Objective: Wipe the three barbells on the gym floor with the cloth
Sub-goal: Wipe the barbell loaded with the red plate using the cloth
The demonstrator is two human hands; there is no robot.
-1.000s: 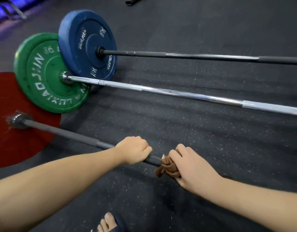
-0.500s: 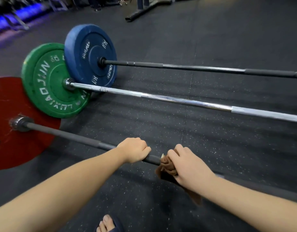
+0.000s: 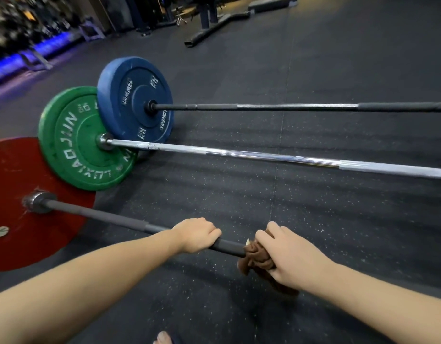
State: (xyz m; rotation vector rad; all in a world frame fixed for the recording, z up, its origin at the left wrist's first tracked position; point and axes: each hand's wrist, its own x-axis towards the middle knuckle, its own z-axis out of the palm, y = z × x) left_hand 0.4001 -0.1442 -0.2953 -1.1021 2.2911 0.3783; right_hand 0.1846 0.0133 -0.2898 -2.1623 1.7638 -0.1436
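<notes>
So I'm down on the black speckled gym floor [image 3: 239,202] with three bars lined up side by side, running off to my right. The nearest barbell [image 3: 102,216] is the dark one with the red plate [image 3: 28,219]. The chrome middle barbell [image 3: 264,156] carries the green plate [image 3: 73,145], and the far barbell [image 3: 289,106] has the blue plate [image 3: 130,95]. The plates overlap a bit from where I'm looking. My left hand [image 3: 197,234] is on the nearest bar with the fingers curled right over the top, a plain closed grip on the shaft. Just to the right, my right hand [image 3: 289,256] has its fingers wrapped tight round the brown cloth [image 3: 256,256]. The cloth is bunched around that same bar, with a loose tail hanging underneath. A short bit of bare bar shows between the hands. My toe [image 3: 163,337] pokes in at the bottom edge. Versus half a second back, both grips look the same and sit at about the same spot on the bar. My head has tipped up though, so more of the back of the gym shows now.
</notes>
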